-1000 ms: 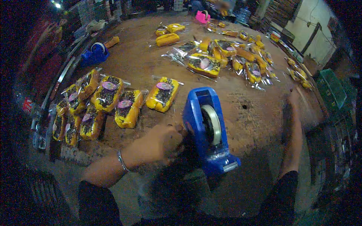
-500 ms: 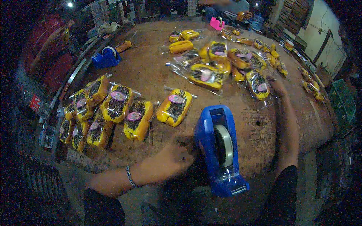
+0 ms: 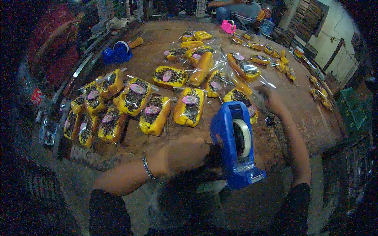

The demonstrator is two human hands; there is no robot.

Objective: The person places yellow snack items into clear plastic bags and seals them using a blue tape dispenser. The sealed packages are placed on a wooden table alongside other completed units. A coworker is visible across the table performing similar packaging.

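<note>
A blue tape dispenser (image 3: 228, 129) with a roll of clear tape stands at the table's near edge. My left hand (image 3: 189, 155) is just left of it, its fingers in shadow and hidden from view. My right hand (image 3: 271, 99) is beyond the dispenser to the right, against the clear wrapper of a bread loaf (image 3: 237, 95) with dark sprinkles and a pink oval label. Its fingers are blurred, so their grip does not show. More wrapped loaves lie loosely in the middle, among them a sprinkled loaf (image 3: 170, 76) and a plain-sided one (image 3: 202, 69).
Wrapped loaves (image 3: 136, 94) sit grouped at the left. A second blue dispenser (image 3: 117, 53) and a knife (image 3: 80, 67) lie at the far left, a pink dispenser (image 3: 228, 26) at the back. Small breads (image 3: 281, 61) line the right. Other people are at the left and far side.
The loaves in the middle have spread apart and shifted left and nearer. My right hand has moved left along with them. The view has shifted slightly; my left hand remains beside the dispenser.
</note>
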